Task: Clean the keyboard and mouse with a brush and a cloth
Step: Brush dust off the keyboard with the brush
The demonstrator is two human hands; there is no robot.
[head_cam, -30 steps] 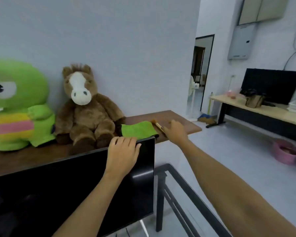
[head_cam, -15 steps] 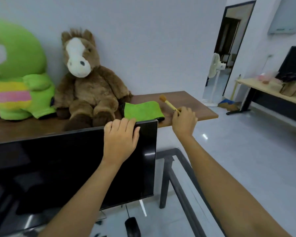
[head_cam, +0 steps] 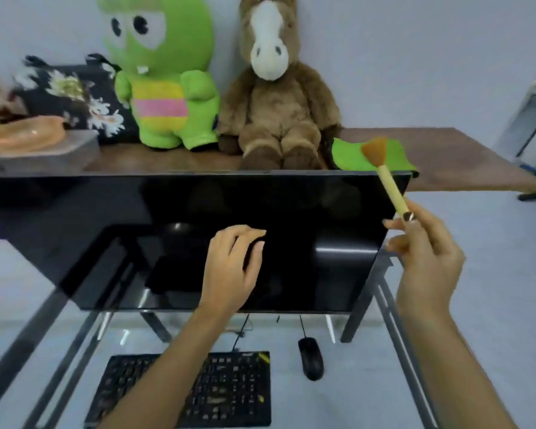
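My right hand (head_cam: 427, 258) grips a brush (head_cam: 384, 174) by the lower end of its pale wooden handle, orange bristles pointing up, in the air in front of the monitor's right edge. A green cloth (head_cam: 347, 154) lies on the brown shelf behind the monitor, partly hidden by the brush. My left hand (head_cam: 229, 270) hovers in front of the black monitor screen, fingers curled and apart, holding nothing. Below, a black keyboard (head_cam: 229, 391) lies on the glass desk, partly covered by my left forearm. A black wired mouse (head_cam: 310, 358) sits to its right.
A large black monitor (head_cam: 136, 236) stands across the glass desk (head_cam: 369, 382). On the brown shelf (head_cam: 446, 156) behind it sit a green plush (head_cam: 164, 82), a brown horse plush (head_cam: 276, 97), a black flowered cushion (head_cam: 75, 97) and a grey box (head_cam: 44, 153).
My right hand lifted the brush off the shelf and drew it back toward me. My left hand let go of the monitor's top edge and dropped in front of the screen. The view tilted down.
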